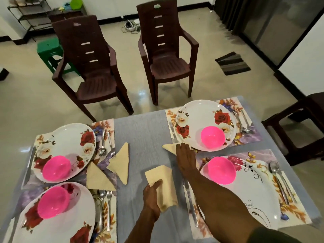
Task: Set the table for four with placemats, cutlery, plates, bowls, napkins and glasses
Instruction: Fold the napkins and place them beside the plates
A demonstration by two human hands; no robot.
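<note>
Napkin in hand: we see a pale yellow cloth napkin (162,185), folded into a soft rectangle, over the grey tablecloth (143,134) between the left and right settings.
Its axis: the long side runs from near us up and slightly left, its free corner pointing toward the far edge.
Left hand: our left hand (152,199) grips that napkin's near end, fingers and thumb curled round the cloth.
Right hand: our right hand (185,158) lies fingers straight, flat on a triangular napkin (169,147) just beside the far right plate (201,120).
That triangle: its tip points left, long axis across the table.
Placed napkins: two more triangles (120,163) lie beside the left settings, the farther one pointing away from us.
Settings: four floral plates, each carrying a pink bowl (213,135), sit on floral placemats (245,137) with cutlery.
</note>
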